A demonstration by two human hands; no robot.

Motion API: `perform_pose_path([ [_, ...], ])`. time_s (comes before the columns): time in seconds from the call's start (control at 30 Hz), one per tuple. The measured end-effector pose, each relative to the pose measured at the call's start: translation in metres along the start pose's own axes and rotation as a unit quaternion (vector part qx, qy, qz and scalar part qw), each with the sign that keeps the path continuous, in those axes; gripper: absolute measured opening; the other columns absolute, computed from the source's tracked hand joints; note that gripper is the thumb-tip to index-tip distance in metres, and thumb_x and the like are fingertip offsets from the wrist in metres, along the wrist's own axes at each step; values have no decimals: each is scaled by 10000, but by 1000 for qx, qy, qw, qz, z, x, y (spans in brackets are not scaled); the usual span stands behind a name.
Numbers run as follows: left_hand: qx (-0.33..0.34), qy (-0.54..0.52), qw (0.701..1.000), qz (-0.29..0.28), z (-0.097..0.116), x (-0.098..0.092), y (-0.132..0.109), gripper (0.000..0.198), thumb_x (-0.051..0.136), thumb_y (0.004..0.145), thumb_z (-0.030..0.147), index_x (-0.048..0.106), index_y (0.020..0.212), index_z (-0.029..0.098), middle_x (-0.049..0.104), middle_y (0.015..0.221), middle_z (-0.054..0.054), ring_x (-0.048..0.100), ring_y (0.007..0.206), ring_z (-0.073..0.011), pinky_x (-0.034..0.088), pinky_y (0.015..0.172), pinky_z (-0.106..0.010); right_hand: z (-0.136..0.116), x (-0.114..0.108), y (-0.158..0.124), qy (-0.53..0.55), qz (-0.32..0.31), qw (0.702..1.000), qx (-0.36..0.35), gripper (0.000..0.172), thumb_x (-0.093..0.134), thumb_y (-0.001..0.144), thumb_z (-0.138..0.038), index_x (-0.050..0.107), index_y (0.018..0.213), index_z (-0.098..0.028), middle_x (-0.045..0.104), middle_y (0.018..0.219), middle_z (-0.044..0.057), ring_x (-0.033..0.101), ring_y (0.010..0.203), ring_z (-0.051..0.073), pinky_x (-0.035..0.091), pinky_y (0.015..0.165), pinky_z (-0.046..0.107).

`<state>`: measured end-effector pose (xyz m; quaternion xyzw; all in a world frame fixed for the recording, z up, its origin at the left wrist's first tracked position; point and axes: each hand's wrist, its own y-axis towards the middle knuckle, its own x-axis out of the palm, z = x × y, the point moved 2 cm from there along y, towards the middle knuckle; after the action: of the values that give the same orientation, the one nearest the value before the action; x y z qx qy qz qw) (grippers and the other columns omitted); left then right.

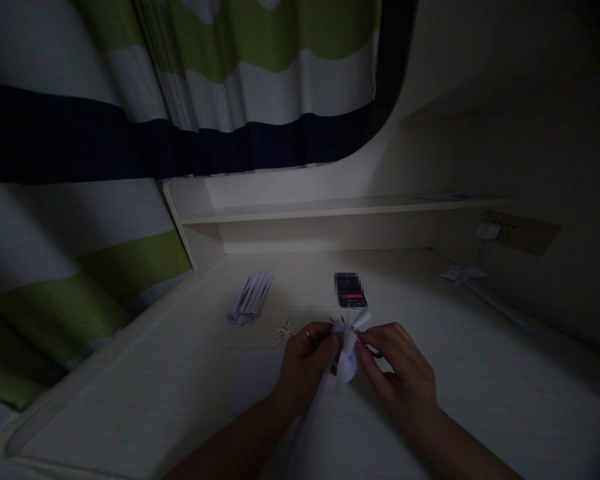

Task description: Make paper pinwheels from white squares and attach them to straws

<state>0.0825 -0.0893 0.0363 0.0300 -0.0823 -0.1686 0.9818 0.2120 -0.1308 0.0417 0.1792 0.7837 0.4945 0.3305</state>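
A white paper pinwheel (349, 357) with curled blades is between my two hands above the desk. My left hand (307, 357) is closed around its near side, where a thin pale stick (310, 417) runs down toward me. From the other side, the fingertips of my right hand (397, 360) pinch the pinwheel close to its middle. A dark curved loop (377, 354) shows beside my right fingers; most of that object is hidden. Just left of my left hand lie several small pale pieces (284, 330), too dim to name.
A bundle of white paper strips (250, 298) lies at the back left, and a pale paper sheet (255, 377) nearer me. A phone (353, 297) is beyond my hands. Another pinwheel (463, 275) on a stick rests at right. A shelf (330, 210) crosses the back.
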Motion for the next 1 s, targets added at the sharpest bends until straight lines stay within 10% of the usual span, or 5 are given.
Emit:
perform_pose_path([
  [1.0,-2,-7,1000,-6,1,-1,-2,211,656,581,314,540,619,142,538,485,31,475,438,-71,378,439,-192,-1,1,-3,4,-29,998,-51,162,499,731,-57,554,835,-169,575,696,53,504,615,153,436,547,312],
])
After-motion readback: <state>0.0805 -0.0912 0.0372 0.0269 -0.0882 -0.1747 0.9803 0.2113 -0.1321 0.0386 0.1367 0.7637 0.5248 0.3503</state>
